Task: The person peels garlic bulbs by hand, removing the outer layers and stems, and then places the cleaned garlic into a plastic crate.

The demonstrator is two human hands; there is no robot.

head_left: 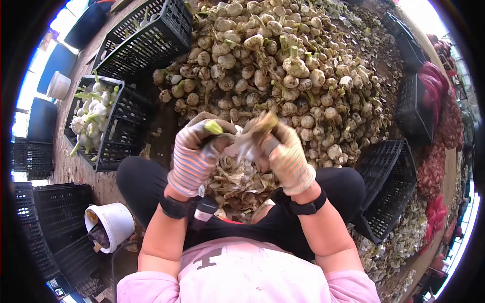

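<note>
Both my hands wear striped knit gloves with dirty palms. My left hand is closed around a garlic bulb, whose cut green stem sticks out above the fingers; the bulb itself is mostly hidden. Close beside it, my right hand is closed too, its fingers blurred by motion. Pale strips of garlic skin hang blurred between the two hands, at my right fingers. Below them, between my legs, lies a heap of loose garlic skins. A large pile of unpeeled garlic bulbs spreads out in front.
At the left a black crate holds cleaned white garlic, with another crate behind it. A white bucket stands at the lower left. Black crates and pink net sacks line the right side.
</note>
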